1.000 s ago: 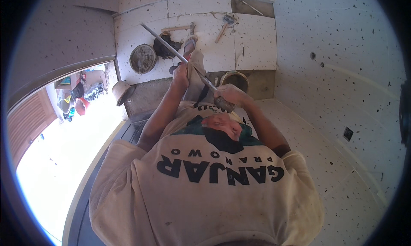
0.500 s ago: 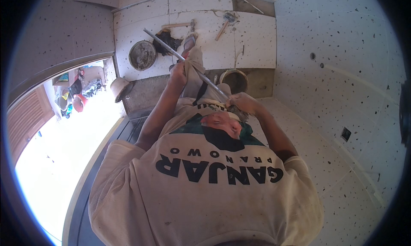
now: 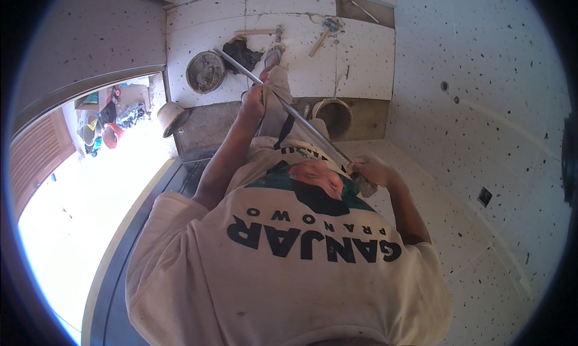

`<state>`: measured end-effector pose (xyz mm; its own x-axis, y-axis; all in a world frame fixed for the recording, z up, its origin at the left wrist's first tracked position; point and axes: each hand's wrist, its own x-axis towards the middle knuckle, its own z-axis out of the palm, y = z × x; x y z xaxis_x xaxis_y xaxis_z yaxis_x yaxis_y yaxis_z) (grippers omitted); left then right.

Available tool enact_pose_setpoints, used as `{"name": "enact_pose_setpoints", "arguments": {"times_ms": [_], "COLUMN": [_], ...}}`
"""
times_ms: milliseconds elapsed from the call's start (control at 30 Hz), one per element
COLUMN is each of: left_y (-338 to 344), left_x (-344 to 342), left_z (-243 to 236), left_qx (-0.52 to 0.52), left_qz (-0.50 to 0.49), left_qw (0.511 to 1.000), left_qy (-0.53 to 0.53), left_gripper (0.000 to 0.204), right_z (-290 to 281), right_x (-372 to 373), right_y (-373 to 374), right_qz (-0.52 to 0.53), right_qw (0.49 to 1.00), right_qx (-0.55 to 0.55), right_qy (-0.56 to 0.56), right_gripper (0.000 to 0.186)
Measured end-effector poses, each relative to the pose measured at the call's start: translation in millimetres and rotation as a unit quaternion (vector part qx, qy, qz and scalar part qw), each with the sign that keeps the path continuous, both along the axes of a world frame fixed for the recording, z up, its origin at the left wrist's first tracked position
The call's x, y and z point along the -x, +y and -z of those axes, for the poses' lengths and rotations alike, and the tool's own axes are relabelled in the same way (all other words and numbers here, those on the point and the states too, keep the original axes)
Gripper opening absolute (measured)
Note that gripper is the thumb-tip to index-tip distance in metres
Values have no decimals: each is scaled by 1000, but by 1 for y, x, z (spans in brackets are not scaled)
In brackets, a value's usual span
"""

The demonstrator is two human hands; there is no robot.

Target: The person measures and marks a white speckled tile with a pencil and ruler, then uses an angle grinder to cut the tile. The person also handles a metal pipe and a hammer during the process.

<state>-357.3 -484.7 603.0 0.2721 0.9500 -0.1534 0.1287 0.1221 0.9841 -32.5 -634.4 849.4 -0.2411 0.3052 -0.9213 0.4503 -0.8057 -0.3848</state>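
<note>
A long, straight metal bar (image 3: 313,132) slants across my lap, from the far left down toward my right side. My left hand (image 3: 253,102) is closed around it beside my raised knee in pale trousers (image 3: 277,84). Near the bar's close end is my right hand (image 3: 369,170), its fingers closed on a grey-brown lump (image 3: 365,186), perhaps a rag or sponge; its exact kind is unclear. The lump sits beside the bar's end, over the side of my printed pale shirt (image 3: 289,286).
On the white speckled floor tiles lie a mallet (image 3: 320,40), a hammer (image 3: 259,31) and a crumpled black bag (image 3: 242,52). A mortar bucket (image 3: 205,72) stands left; another bucket (image 3: 333,117) is in the strip ahead. A bowl-like container (image 3: 172,118) sits by the bright doorway (image 3: 78,225).
My right hand has slid along the bar toward its close end, moving right and nearer me, with the lump now more visible. My left hand stays by the knee.
</note>
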Motion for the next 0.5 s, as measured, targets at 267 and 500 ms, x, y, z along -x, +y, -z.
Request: {"name": "enact_pose_setpoints", "arguments": {"times_ms": [267,500], "left_y": [5,2], "left_x": [-17,-4], "left_z": [-12,7], "left_qx": [144,102], "left_qz": [-93,-52], "left_qw": [975,993], "left_qy": [-139,-29], "left_gripper": [25,26], "right_z": [-21,-60], "right_x": [-26,-37], "right_y": [-35,-44], "right_qz": [28,37], "right_qw": [999,996], "right_qx": [36,78], "right_qy": [1,-37], "right_gripper": [21,20]}}
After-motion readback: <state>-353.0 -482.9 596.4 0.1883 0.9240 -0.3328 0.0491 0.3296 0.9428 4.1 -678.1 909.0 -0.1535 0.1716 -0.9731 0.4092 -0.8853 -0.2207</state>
